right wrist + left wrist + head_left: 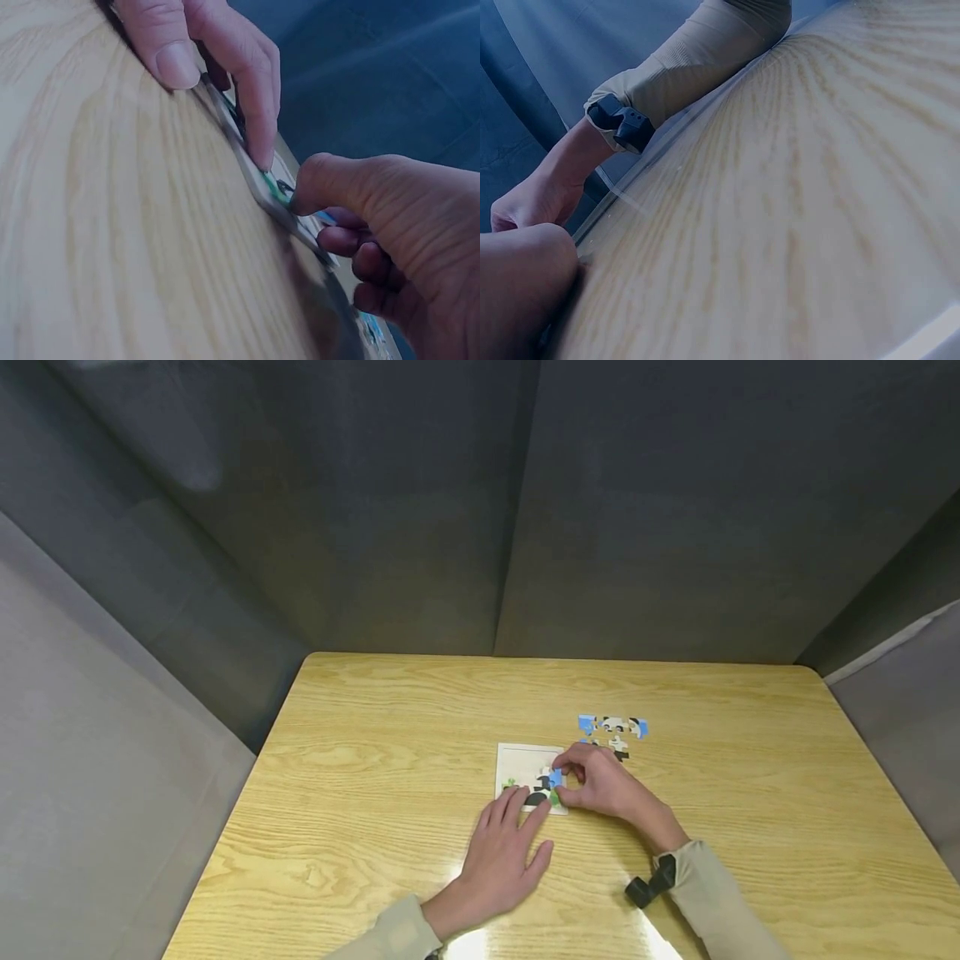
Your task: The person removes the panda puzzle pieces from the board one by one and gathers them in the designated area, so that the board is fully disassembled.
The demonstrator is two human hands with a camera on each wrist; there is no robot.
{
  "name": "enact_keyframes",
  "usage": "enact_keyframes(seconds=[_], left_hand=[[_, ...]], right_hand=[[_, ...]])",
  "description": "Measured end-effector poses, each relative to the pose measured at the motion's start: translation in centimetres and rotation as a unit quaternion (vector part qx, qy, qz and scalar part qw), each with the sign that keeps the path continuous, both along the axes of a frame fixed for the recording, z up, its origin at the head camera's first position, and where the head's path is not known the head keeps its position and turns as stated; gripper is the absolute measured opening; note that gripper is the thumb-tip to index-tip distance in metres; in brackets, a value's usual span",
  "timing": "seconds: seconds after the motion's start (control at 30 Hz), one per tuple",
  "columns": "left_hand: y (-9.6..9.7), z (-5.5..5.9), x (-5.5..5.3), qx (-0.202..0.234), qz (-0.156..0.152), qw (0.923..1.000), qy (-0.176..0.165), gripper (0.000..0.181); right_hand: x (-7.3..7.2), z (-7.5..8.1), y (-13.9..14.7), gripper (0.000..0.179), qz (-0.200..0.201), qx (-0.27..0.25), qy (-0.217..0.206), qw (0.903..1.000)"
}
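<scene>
A white puzzle tray [528, 748] lies on the table, with several panda-picture pieces fitted along its lower part. At the tray's right side, my right hand [600, 781] pinches a blue puzzle piece [556, 778] between thumb and index finger. My left hand [504, 856] lies with fingers extended, its fingertips touching the pieces and the tray's lower edge. In the right wrist view, the left index fingertip touches a green piece [271, 184] beside the right thumb. The left wrist view shows the right hand [544, 195] from low down; the tray is hidden there.
Several loose puzzle pieces [613, 724] lie beyond the right hand, some partly covered by it. The wooden table [375, 760] has dark curtains [390, 527] behind it and grey panels at both sides. A black camera [651, 883] is strapped to the right wrist.
</scene>
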State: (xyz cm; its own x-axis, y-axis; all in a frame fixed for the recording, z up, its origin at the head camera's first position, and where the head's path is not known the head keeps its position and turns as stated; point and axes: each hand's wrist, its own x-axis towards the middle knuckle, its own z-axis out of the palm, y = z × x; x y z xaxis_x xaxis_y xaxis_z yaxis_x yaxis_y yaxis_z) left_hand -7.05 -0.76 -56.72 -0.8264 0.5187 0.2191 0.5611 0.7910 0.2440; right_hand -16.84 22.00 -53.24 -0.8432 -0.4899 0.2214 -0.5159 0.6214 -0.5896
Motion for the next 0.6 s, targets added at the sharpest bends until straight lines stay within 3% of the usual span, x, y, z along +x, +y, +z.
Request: enact_keyframes(seconds=[0.17,0.37,0.6], left_hand=[[0.0,0.0,0.0,-0.001,-0.001,1.0000,-0.004,0.055],[0.0,0.0,0.0,0.002,-0.003,1.0000,0.004,0.055],[-0.1,-0.1,-0.1,0.004,-0.008,0.9999,0.008,0.054]], right_hand=[[0.1,-0.2,0.5,0.028,0.003,-0.017,0.025,0.9995],[0.1,-0.3,1.3,0.030,-0.003,-0.044,0.016,0.9989],[-0.3,-0.6,2.8,0.032,0.001,-0.084,0.056,0.9949]])
